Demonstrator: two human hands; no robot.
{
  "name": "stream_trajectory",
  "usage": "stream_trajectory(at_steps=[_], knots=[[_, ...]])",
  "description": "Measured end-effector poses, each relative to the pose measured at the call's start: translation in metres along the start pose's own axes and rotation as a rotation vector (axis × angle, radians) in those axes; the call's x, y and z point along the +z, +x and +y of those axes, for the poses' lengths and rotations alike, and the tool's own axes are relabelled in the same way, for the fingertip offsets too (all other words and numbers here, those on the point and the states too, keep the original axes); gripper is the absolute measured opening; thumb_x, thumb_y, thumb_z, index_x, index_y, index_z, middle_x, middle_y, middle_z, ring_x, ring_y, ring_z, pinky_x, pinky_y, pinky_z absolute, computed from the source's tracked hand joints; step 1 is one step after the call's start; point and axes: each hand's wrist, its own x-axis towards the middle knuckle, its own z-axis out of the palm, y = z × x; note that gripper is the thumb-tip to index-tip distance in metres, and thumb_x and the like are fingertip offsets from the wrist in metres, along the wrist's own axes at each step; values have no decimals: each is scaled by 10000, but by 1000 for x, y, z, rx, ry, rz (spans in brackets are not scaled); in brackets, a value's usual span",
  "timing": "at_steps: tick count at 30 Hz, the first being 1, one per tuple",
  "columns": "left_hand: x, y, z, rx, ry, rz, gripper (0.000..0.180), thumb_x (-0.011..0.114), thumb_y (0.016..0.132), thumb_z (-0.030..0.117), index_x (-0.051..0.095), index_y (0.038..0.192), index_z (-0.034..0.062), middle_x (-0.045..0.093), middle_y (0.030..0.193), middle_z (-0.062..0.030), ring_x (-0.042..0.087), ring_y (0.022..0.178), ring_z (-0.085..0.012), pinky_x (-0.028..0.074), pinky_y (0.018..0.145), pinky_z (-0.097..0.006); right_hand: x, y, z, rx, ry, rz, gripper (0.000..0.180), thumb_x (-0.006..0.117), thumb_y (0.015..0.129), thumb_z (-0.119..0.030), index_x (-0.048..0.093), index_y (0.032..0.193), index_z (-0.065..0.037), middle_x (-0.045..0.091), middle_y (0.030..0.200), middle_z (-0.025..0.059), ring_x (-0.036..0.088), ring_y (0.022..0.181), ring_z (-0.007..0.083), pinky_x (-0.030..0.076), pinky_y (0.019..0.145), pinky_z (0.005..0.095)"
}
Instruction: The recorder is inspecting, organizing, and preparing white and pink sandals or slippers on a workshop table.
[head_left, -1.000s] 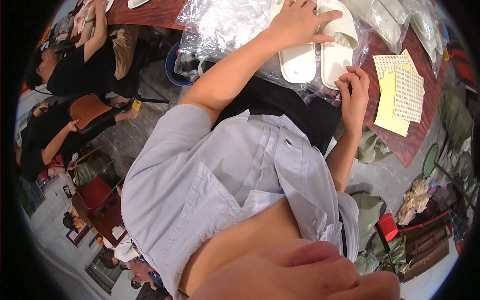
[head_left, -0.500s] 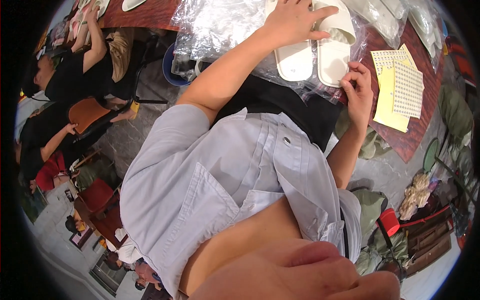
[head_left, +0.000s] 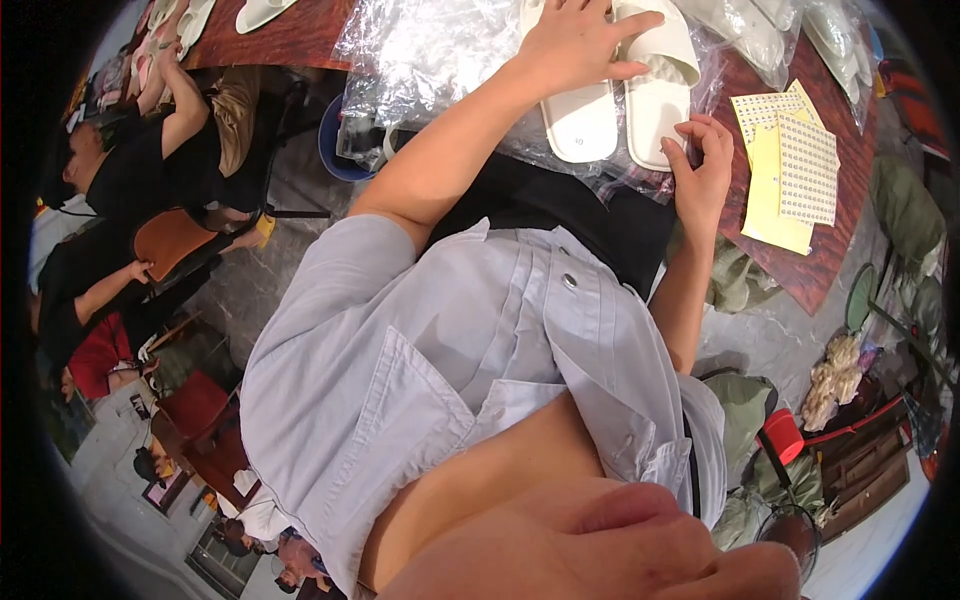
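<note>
A pair of cream slippers lies side by side on clear plastic bags (head_left: 425,85) at the top of the view. The left slipper (head_left: 582,125) bears a small dark mark on its heel. My left hand (head_left: 575,48) spreads over the upper part of the pair, its thumb and forefinger apart against the strap of the right slipper (head_left: 656,115). At that slipper's heel is my right hand (head_left: 704,170), fingers bent, thumb and forefinger apart at the heel edge; I see nothing held in it. Sheets of small printed stickers (head_left: 808,165) on yellow backing lie to its right.
More bagged slippers (head_left: 838,50) lie at the table's far right. A blue bucket (head_left: 343,145) stands left of my forearm. People sit at the left, one near an orange-brown chair seat (head_left: 172,243). Green sacks (head_left: 735,410) and a red container (head_left: 782,436) are at lower right.
The whole view has shifted slightly. My right thumb and forefinger have moved a little farther in over the right slipper's heel. My left hand keeps its place on the pair.
</note>
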Motion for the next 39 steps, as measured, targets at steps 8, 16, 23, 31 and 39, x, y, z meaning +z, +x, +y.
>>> stream_trajectory(at_steps=[8,16,23,31,39], knots=[[2,2,1,42,38,138,505,659,884,365,540,1327,152,607,1028,-192,565,1016,-357,444,876,-473,-4,2,1,-18,-6,-13,272,784,759,-85,655,994,-43,564,1188,122,518,1126,297,432,944,377],[24,-3,-13,-3,54,109,670,704,806,529,482,1420,375,602,1150,-165,520,1202,-361,397,983,-532,-3,2,-22,-104,-239,29,254,782,760,-90,669,984,-50,563,1173,140,502,1104,333,430,932,413],[-2,0,-33,-108,-451,170,583,721,847,430,573,1369,215,614,1131,-175,493,1217,-355,398,1012,-437,28,29,-59,-427,-257,-118,355,771,738,-97,721,1090,-98,528,1227,228,464,1137,414,414,935,487],[14,-28,-64,-218,-202,511,299,645,880,221,674,1165,134,610,1035,-133,549,1048,-329,437,893,-462,54,53,-55,-324,-376,-189,529,736,812,-127,581,1302,-2,517,1271,271,409,1214,443,351,1021,493],[31,-30,-69,-233,-255,536,347,569,944,260,624,1265,138,611,1021,-131,555,1024,-326,424,885,-461,54,43,-31,-154,-245,-3,497,690,881,-109,545,1326,60,581,1177,244,532,1127,351,422,963,373]])
